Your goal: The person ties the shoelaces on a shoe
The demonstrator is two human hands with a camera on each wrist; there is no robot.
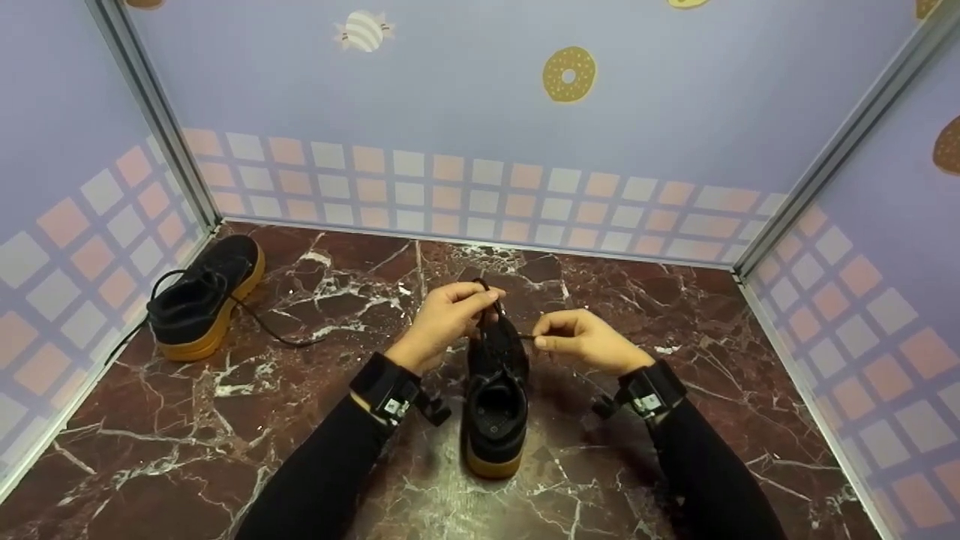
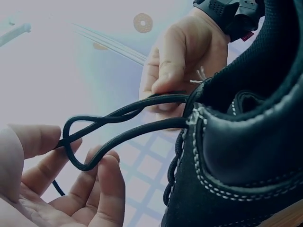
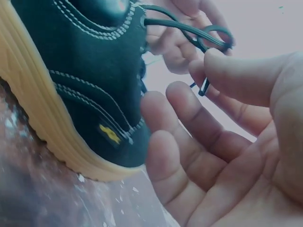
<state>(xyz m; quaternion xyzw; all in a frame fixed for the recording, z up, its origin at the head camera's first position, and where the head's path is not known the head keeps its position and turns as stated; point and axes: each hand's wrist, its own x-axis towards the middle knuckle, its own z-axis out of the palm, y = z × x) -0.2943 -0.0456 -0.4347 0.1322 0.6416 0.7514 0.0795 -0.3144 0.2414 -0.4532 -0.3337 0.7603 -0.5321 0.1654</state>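
A black shoe (image 1: 495, 442) with a yellow-brown sole stands upright on the floor, heel toward me, between both hands. Over its front, my left hand (image 1: 442, 322) pinches the black shoelace (image 2: 156, 100) between thumb and index finger. In the left wrist view the lace makes a crossed loop, and its near bend lies by the other fingertips. To the right of the shoe, my right hand (image 1: 589, 341) holds a lace between thumb and forefinger. In the right wrist view the lace's tip (image 3: 204, 88) pokes out below that thumb, the remaining fingers loosely bent.
A second black shoe (image 1: 202, 300) lies at the far left near the side wall, its loose laces trailing on the floor. Patterned panels (image 1: 465, 112) enclose the dark red marbled floor (image 1: 300, 405) at the back and both sides.
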